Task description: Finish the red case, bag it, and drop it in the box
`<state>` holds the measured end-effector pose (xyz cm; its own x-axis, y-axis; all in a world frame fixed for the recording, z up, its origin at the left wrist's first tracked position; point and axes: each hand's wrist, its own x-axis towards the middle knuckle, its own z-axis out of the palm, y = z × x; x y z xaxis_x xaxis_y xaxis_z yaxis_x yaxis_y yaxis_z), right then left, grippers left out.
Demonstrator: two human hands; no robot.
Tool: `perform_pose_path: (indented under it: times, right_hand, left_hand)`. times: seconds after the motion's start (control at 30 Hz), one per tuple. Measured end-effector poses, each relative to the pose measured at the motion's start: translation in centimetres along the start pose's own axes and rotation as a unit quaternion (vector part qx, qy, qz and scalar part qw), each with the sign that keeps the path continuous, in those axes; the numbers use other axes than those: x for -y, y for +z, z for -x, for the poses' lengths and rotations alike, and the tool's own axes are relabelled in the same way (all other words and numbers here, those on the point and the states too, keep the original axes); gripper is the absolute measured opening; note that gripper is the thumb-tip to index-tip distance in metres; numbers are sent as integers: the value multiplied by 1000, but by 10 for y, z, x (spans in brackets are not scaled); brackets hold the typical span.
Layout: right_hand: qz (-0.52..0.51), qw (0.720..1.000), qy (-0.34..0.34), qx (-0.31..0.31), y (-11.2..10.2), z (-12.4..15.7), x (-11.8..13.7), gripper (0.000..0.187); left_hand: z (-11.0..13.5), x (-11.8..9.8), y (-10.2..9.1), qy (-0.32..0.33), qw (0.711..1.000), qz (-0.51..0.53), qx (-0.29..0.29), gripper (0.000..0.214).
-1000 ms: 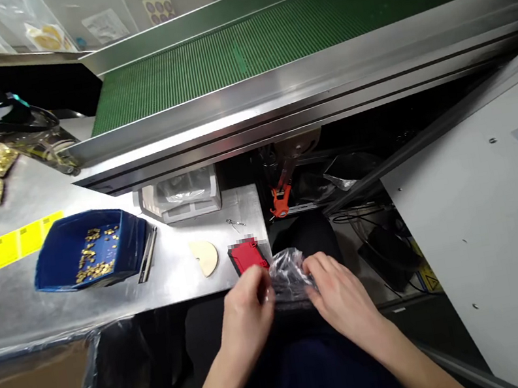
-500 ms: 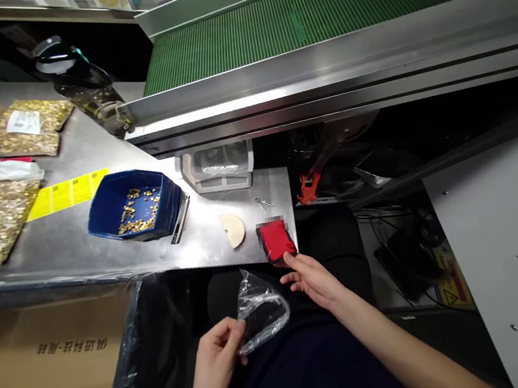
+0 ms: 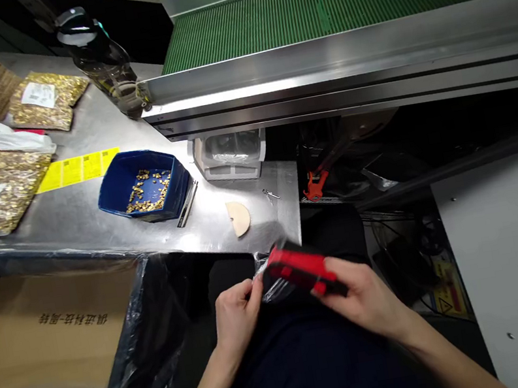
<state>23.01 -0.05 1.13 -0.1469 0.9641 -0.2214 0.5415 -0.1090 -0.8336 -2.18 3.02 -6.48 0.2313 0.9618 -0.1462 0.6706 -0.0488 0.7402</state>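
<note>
My left hand point(image 3: 237, 313) pinches a clear plastic bag point(image 3: 275, 292) between thumb and fingers above my lap. In my right hand point(image 3: 367, 292) is a red and black block-like item point(image 3: 301, 265), blurred by motion, so its kind is unclear. Its far end overlaps the bag; whether it is inside or in front I cannot tell. Just beyond, on the metal table point(image 3: 211, 238), lie a pale half-round disc point(image 3: 239, 218) and a small metal piece point(image 3: 270, 193).
A blue bin point(image 3: 114, 201) holds small gold parts, with a thin black and silver tool point(image 3: 187, 204) beside it. Behind runs a green conveyor point(image 3: 251, 26). Bags of gold parts point(image 3: 5, 190) lie left, near a bottle point(image 3: 101, 65). A cardboard box point(image 3: 56, 347) stands lower left.
My right hand has lifted the red and black item off the table corner and brought it towards me, over the bag. My left hand has moved the bag up and right. The view has shifted slightly.
</note>
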Motion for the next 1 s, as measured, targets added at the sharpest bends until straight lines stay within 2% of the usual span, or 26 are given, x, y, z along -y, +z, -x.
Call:
perform_pose_path:
  times: [0.07,0.13,0.27,0.37,0.5,0.6,0.67,0.77,0.87,0.93,1.0]
  right_hand:
    - [122,984,-32,125,-2,6,5,9]
    - [183,970,-26,160,4,8,5,9]
    - [159,980,32,113,15,8,-1,8]
    - [87,991,101,22,20,9,-4,16]
    - [-35,980,174,-88,31,14,-12,25]
    - [-77,971,183,-131,42,16,-17,28]
    - [-51,977,163,-130,46,15,-19,24]
    - [24,987,135,-82,45,14,-18,14]
    - [68,987,134,-51,40,10,-17,11]
    - [64,986,143,-61,37,6,-18,12]
    - [13,983,164,-86,35,1,-22,16]
  left_hand:
    - [-4,-4,3,36,999,-15,2,50]
    - [-7,-6,7,78,996,-31,4,45]
    - [-11,-7,12,139,988,-67,8,38]
    - [-15,-12,12,133,986,-100,-7,29]
    - [-20,-26,14,119,986,-115,4,14]
    - [-21,-36,19,140,986,-85,27,8]
    - [-20,-40,23,180,982,-57,-1,10]
    - [-17,-43,30,246,967,-36,-50,20]
    - [-11,-46,36,296,954,-22,-38,22]
    - [-8,-52,40,316,948,-4,-27,20]
    - [-8,-59,42,305,952,10,-24,18]
